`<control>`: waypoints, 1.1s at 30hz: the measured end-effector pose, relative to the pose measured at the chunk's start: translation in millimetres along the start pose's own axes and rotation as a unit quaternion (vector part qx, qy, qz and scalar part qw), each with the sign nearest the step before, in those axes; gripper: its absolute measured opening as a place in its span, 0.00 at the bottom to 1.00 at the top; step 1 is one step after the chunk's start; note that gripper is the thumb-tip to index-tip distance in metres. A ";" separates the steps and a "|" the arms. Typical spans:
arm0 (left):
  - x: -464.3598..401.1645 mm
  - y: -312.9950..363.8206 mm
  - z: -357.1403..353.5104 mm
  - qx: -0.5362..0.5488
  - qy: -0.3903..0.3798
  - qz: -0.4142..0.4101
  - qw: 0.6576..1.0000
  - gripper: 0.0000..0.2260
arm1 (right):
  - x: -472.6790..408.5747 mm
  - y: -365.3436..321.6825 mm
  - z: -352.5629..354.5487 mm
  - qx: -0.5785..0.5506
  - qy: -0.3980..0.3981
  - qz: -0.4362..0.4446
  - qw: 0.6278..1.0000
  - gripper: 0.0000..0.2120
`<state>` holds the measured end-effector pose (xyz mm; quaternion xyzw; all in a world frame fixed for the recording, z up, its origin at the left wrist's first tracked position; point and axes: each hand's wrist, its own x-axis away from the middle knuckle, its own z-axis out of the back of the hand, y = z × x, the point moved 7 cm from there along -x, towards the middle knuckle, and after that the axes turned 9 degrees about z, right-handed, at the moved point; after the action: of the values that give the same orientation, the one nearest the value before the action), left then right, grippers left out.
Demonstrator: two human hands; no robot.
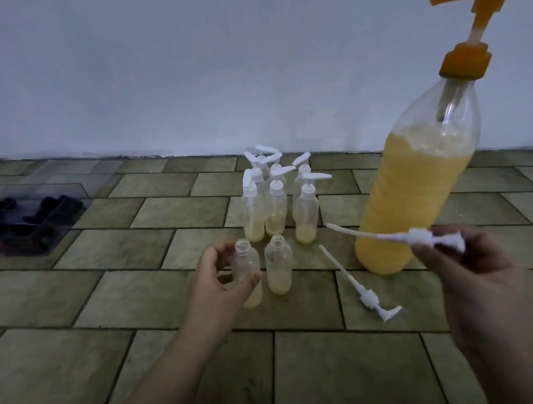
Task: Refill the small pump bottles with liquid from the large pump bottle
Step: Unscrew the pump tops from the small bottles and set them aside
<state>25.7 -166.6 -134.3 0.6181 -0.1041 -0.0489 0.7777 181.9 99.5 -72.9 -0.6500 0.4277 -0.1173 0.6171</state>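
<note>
The large clear bottle (416, 187) with an orange pump stands on the tiled floor at the right, about two thirds full of yellow liquid. My right hand (474, 276) pinches a white pump head (421, 235) with its tube pointing left, in front of the large bottle's base. My left hand (217, 278) curls round an uncapped small bottle (249, 268) that stands on the floor. A second uncapped small bottle (279, 269) stands just to its right. Another white pump head (365, 290) lies on the floor.
Several small bottles (278, 200) with white pumps on, each holding a little yellow liquid, stand in a cluster behind the open two. A clear tray (26, 218) with dark items sits at the far left. A pale wall runs along the back.
</note>
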 end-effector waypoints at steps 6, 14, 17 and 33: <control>-10.3 -10.8 -4.2 -0.010 -0.007 0.010 1.000 0.21 | 33.5 46.8 10.3 0.318 -0.065 0.102 0.940 0.16; -9.3 -18.1 -4.4 0.007 -0.096 0.030 0.995 0.27 | 37.4 66.9 -0.5 0.449 -0.158 0.148 0.867 0.15; -16.7 -15.5 9.9 0.046 -0.089 0.006 0.995 0.29 | 36.4 69.3 -0.9 0.450 -0.155 0.146 0.867 0.13; -120.5 15.1 -22.4 -0.044 -0.008 0.011 0.999 0.23 | 39.0 56.7 -7.9 0.420 -0.118 0.179 0.882 0.13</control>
<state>-87.4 -117.2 -136.6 0.5819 -0.1152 -0.0500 0.8035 176.9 73.8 -137.1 -0.2514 0.3713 -0.0957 0.8887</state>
